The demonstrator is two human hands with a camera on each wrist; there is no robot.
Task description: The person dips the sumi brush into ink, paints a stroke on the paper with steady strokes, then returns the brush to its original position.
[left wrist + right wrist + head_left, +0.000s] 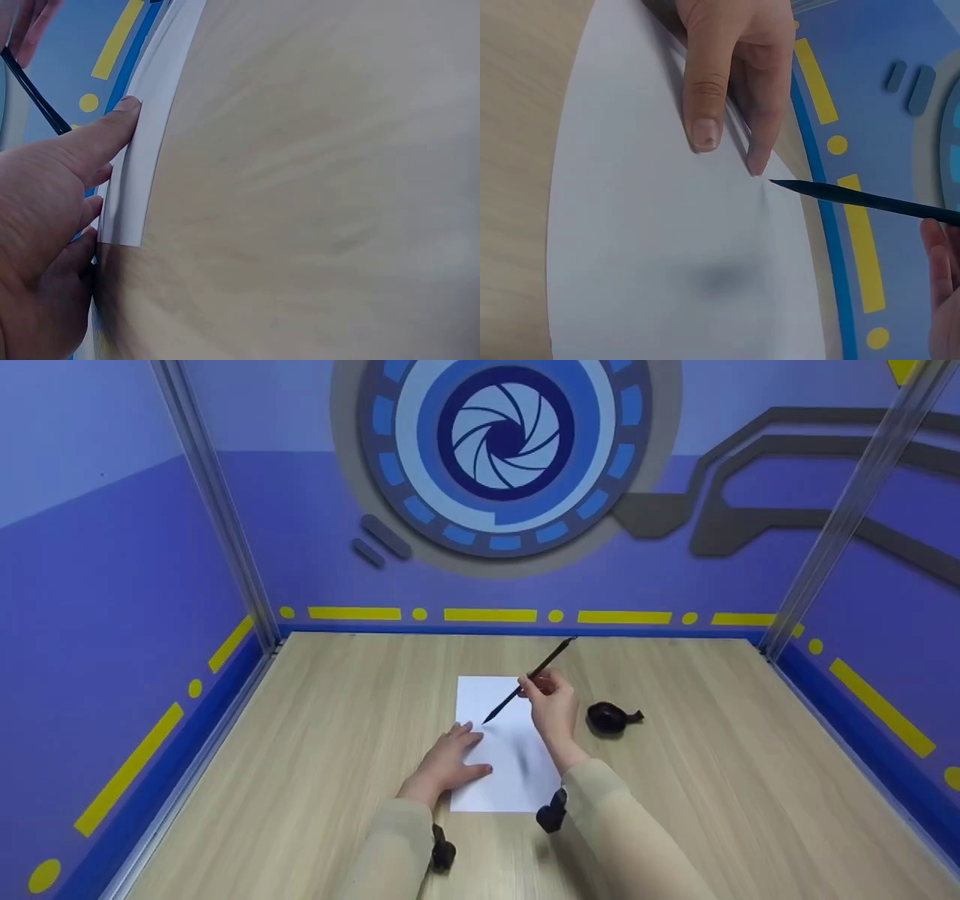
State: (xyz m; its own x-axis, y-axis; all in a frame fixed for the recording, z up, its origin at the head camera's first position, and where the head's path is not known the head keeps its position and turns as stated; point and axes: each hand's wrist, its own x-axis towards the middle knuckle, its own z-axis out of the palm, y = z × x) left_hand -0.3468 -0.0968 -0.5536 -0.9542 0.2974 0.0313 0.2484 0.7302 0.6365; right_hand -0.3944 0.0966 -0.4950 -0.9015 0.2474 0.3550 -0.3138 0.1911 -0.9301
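Note:
A sheet of white paper point(502, 791) lies on the wooden table. My left hand point(445, 761) rests on its left side with fingers spread; in the left wrist view the thumb point(120, 120) lies straight along the sheet. My right hand point(556, 711) pinches a dark writing brush point(553, 657) around its middle, over the paper's right part. The brush slants, its pointed black tip down and left, close to my left fingertips. In the right wrist view the brush tip point(787, 186) appears just off the fingers; whether it touches the paper I cannot tell.
A round black dish with a short stub point(609, 719) stands right of the paper. Black wrist devices hang at the left cuff point(443, 851) and right cuff point(552, 811). Blue and purple printed panels with metal posts point(217, 510) enclose the table point(337, 720) at the back and sides.

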